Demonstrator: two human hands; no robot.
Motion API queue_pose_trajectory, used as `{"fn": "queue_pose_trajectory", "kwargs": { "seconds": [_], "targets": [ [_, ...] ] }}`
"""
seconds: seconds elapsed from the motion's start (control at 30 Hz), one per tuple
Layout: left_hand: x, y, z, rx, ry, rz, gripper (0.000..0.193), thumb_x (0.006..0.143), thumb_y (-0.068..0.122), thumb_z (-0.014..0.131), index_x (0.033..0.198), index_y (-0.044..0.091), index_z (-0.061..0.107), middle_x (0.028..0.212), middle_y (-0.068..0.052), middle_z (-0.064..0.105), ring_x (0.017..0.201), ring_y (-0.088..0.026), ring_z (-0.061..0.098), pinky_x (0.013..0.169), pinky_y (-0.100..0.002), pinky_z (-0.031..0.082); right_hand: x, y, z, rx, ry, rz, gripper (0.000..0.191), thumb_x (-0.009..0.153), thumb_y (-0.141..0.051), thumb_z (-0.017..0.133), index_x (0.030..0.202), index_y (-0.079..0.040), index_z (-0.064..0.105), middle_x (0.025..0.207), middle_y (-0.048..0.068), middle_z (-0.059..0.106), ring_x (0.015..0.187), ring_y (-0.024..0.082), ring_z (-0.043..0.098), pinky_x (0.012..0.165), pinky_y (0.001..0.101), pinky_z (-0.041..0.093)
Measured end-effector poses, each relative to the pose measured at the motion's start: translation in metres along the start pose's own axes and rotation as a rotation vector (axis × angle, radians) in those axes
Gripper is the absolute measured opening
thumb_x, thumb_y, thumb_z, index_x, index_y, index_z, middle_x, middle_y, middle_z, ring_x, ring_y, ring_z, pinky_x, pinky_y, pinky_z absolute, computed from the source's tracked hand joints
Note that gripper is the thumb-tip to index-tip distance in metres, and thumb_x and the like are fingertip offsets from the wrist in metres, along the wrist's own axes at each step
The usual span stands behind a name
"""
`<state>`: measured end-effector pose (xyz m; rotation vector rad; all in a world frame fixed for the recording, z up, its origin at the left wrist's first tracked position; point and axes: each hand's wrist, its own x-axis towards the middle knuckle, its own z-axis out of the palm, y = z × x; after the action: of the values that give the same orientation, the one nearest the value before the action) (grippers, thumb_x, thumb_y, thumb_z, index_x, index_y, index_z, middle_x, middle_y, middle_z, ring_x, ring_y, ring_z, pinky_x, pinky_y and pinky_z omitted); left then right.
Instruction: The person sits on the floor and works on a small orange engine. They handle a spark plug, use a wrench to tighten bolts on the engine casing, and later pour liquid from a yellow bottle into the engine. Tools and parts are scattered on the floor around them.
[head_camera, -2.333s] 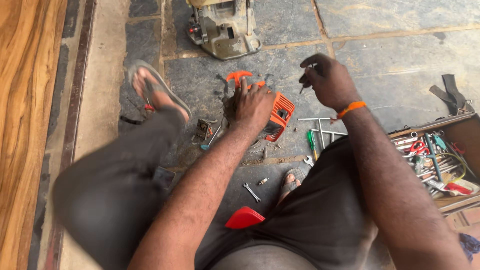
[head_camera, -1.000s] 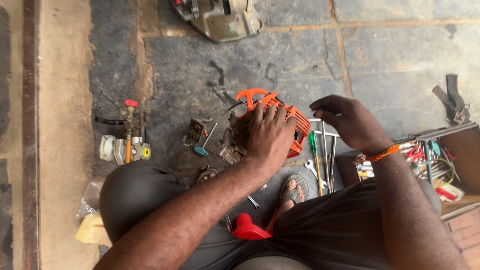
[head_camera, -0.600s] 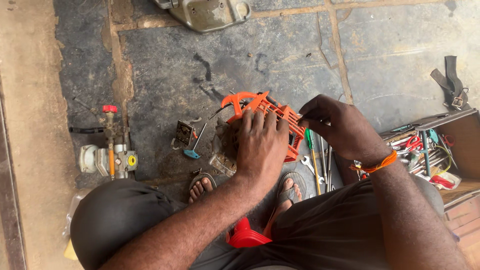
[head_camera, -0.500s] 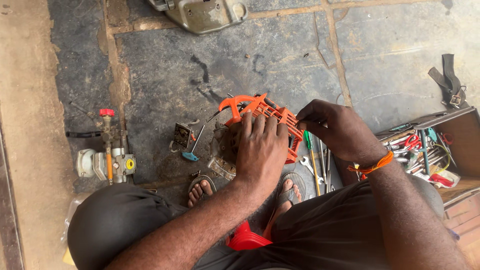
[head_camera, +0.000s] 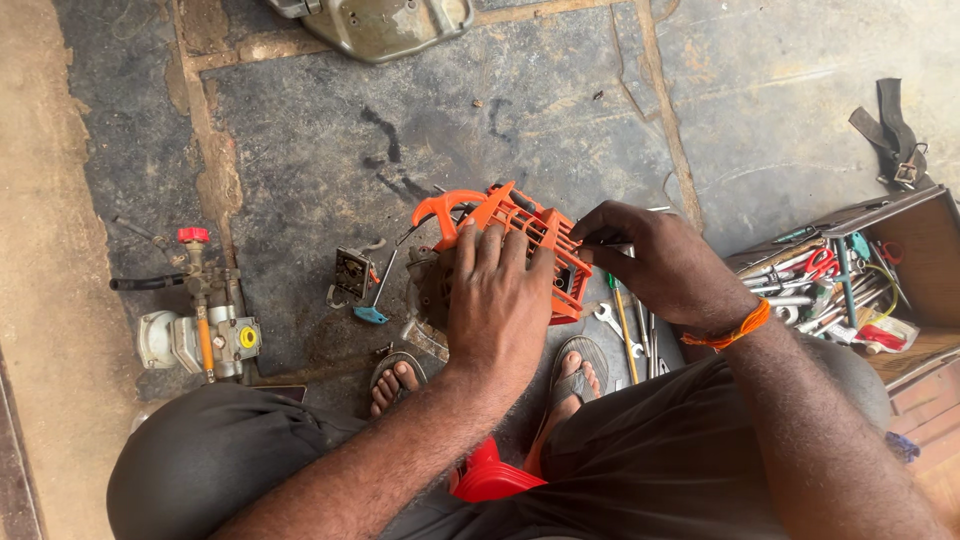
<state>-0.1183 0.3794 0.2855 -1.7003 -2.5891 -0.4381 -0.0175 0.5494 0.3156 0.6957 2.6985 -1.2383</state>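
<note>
Centrally, the left hand (head_camera: 497, 300) lies flat, fingers spread, on one orange engine cover (head_camera: 530, 240), while the right hand (head_camera: 655, 262) pinches one thin tool (head_camera: 604, 241) against its side.

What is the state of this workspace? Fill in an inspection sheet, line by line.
Surface: stained dark stone floor, pale joints between the slabs.
Job's things: orange engine cover on a small engine, between the person's feet.
Clutter: pump assembly with red knob at left; small metal part; loose wrenches; grey metal casing at top.
Grips: left hand flat on the cover; right hand pinching a thin tool at the cover's edge.
Cables: black hose on the pump; black strap with buckle.
Surroundings: open toolbox full of hand tools at right; red stool under the person.
</note>
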Motion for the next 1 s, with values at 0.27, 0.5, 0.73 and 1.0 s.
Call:
{"fn": "queue_pose_trajectory", "kwargs": {
  "seconds": [0.27, 0.5, 0.73, 1.0],
  "targets": [
    [0.0020, -0.0001, 0.0018, 0.084, -0.064, -0.012, 0.021, 0.090, 0.012, 0.071, 0.109, 0.004, 0.069, 0.103, -0.015, 0.064, 0.114, -0.030, 0.060, 0.120, -0.054, 0.034, -0.0035, 0.0013, -0.0016, -0.022, 0.005, -0.020, 0.022, 0.092, -0.010, 0.069, 0.113, -0.003, 0.069, 0.099, 0.013, 0.077, 0.094, 0.021, 0.076, 0.082, 0.0369, 0.057],
    [-0.0008, 0.0002, 0.0034, 0.055, 0.070, 0.015, 0.029, 0.084, 0.016, 0.071, 0.109, 0.004, 0.069, 0.102, -0.015, 0.064, 0.114, -0.030, 0.060, 0.116, -0.053, 0.035, -0.0023, 0.0009, 0.0013, 0.017, -0.032, 0.014, 0.019, 0.092, -0.007, 0.068, 0.110, -0.005, 0.072, 0.100, 0.010, 0.080, 0.096, 0.020, 0.077, 0.086, 0.0352, 0.058],
    [-0.0004, -0.0027, 0.0064, 0.078, -0.022, -0.010, 0.018, 0.095, 0.017, 0.070, 0.107, 0.003, 0.069, 0.107, -0.016, 0.065, 0.118, -0.030, 0.059, 0.122, -0.052, 0.032, -0.0031, -0.0035, 0.0008, -0.039, -0.007, -0.022, 0.018, 0.091, -0.007, 0.068, 0.108, -0.006, 0.073, 0.100, 0.011, 0.079, 0.097, 0.022, 0.077, 0.086, 0.0370, 0.058],
    [-0.0012, 0.0004, 0.0046, 0.068, -0.020, 0.012, 0.027, 0.088, 0.017, 0.071, 0.112, 0.004, 0.070, 0.108, -0.015, 0.067, 0.118, -0.030, 0.059, 0.119, -0.054, 0.032, -0.0034, -0.0054, 0.0011, -0.069, -0.020, -0.013, 0.018, 0.092, -0.009, 0.067, 0.108, -0.006, 0.072, 0.100, 0.011, 0.078, 0.097, 0.023, 0.076, 0.085, 0.0377, 0.057]
  ]
}}
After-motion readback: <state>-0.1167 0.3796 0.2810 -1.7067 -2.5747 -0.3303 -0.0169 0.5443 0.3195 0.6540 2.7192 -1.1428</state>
